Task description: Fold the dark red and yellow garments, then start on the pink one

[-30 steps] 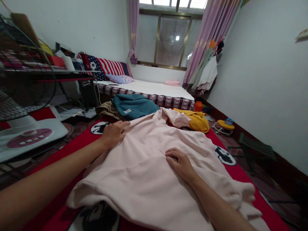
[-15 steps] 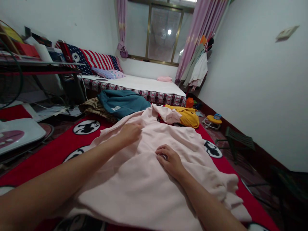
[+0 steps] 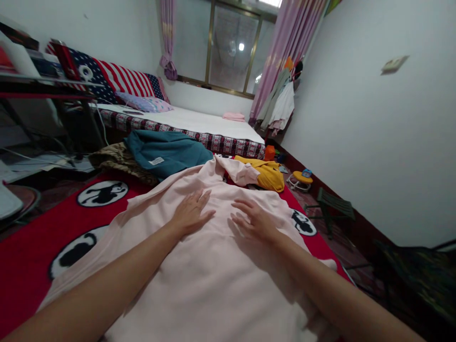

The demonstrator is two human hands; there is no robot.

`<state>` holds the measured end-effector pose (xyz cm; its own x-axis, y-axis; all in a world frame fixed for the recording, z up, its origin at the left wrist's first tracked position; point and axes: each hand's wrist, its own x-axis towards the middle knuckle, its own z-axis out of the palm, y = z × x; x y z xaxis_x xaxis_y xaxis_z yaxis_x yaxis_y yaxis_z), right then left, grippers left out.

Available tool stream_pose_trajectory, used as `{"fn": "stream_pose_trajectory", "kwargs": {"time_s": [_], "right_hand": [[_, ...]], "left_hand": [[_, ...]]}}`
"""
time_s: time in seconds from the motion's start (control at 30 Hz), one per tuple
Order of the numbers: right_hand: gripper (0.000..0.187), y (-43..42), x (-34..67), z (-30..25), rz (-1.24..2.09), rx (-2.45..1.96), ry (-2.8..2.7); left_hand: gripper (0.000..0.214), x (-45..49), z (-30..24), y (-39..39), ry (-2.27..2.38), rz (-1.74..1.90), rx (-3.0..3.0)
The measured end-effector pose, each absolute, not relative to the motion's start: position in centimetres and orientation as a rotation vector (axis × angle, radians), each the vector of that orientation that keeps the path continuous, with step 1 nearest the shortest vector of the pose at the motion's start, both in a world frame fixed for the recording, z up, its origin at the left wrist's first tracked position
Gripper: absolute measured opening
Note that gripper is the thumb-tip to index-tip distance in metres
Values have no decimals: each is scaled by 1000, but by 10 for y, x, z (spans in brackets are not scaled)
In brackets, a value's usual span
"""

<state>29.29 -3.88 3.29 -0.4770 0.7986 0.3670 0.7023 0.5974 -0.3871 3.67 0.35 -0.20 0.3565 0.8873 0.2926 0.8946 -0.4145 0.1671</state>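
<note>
A pale pink garment (image 3: 210, 270) with a sleeve lies spread over a red blanket (image 3: 28, 259) patterned with black-and-white round motifs. My left hand (image 3: 192, 212) rests flat on the cloth left of its middle, fingers apart. To its right, my right hand (image 3: 253, 219) is over the same cloth with fingers spread; whether it presses down or hovers slightly I cannot tell. Neither hand grips anything. Beyond the garment's far end lie a teal garment (image 3: 171, 152) with a white label and a yellow garment (image 3: 265, 175).
A brown patterned cloth (image 3: 119, 161) lies beside the teal garment. A bed (image 3: 199, 124) stands at the back under the window. On the right are a yellow stool (image 3: 302, 177) and a dark folding stool (image 3: 335, 205). A cluttered desk (image 3: 46, 88) is at left.
My left hand has opened from a closed shape and now lies flat. My right hand has moved slightly farther forward, with its fingers spread. The view has shifted a little to the right.
</note>
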Motion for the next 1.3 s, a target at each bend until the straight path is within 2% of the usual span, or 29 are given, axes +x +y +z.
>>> {"fn": "stream_pose_trajectory", "kwargs": {"time_s": [0.07,0.17,0.33,0.43,0.63,0.83,1.0,1.13,1.3], "right_hand": [[43,-24,320,26,135,-1242,-2448],[45,0,350,15,66,-1569,-2291],[24,26,316,24,-46,-1914,-2016],[23,28,274,23,-28,-1818,-2002],[38,21,247,-12,-84,-1667,-1927],[32,25,259,-16,111,-1472,-1747],[27,27,259,-15,217,-1356,-1596],[25,26,259,-15,272,-1327,-1578],[25,26,259,-13,316,-1333,-1520]], "left_hand": [[64,36,-2,7,-1802,-557,-2499],[53,34,-3,13,-1921,-547,-2447],[46,33,-6,16,-1891,-566,-2456],[43,32,-8,14,-1834,-630,-2478],[38,29,-9,11,-1755,-820,-2538],[34,31,4,15,-1646,-1175,-2439],[41,25,45,60,-1597,-917,-2299],[34,24,75,115,-1670,-693,-2237],[30,44,85,165,-1759,-476,-2242]]}}
